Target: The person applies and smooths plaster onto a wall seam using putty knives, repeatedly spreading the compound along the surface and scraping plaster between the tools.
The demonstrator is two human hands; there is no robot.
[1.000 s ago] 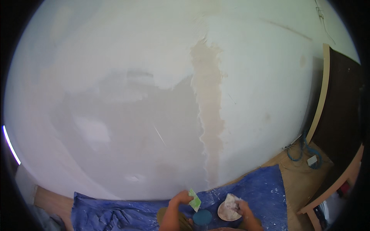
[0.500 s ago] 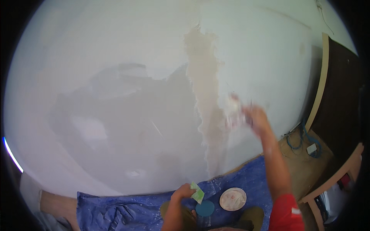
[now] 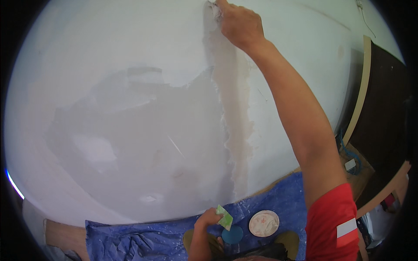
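My right hand [image 3: 244, 27] is raised high on the pale wall [image 3: 183, 52], its fingers closed on a putty-smeared spreader [image 3: 215, 10]. Only a small whitish part of that tool shows past the fingers, against the top of a tall beige-grey filler strip [image 3: 235, 104]. Low in front of me, my left hand [image 3: 209, 217] grips a green spreader [image 3: 224, 218] with pale smears. Just below the green spreader lies a round blue lid [image 3: 232, 235]. To its right rests a round white tub [image 3: 264, 223] with whitish, reddish-flecked paste.
A spattered blue sheet [image 3: 143, 237] covers the floor along the wall. At the right a dark panel with a light edge [image 3: 365, 82] leans, with blue cable [image 3: 358, 158] and a small white box [image 3: 350, 164] at its foot. A larger grey patch [image 3: 130, 135] spreads leftward.
My right hand has moved up and leftward with its spreader, from beside the strip to its top. A darker shadow lies along the strip. My left hand keeps its green spreader almost in place.
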